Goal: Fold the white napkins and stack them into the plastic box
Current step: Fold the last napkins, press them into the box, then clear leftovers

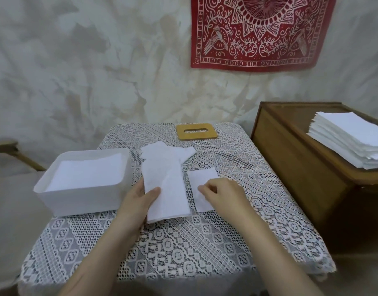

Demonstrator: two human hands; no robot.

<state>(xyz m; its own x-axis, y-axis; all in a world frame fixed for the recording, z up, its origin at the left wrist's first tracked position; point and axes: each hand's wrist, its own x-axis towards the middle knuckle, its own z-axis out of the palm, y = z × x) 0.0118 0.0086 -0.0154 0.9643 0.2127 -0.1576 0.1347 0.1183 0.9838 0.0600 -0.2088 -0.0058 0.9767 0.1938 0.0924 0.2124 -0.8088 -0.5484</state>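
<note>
As L hand (139,201) grips napkin (166,178), R hand (222,195) pinches small piece (202,178).

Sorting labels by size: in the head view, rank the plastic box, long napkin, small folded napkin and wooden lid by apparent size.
1. Plastic box.
2. Long napkin.
3. Small folded napkin and wooden lid look close; the lid lies farther back and the right hand covers part of the napkin, so unranked.

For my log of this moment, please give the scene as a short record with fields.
left hand: holds the long napkin by its left edge
right hand: pinches the small folded napkin
plastic box: left of both, napkins already inside
wooden lid: far side of table, off the box
napkin stack: on the wooden cabinet, right
</note>
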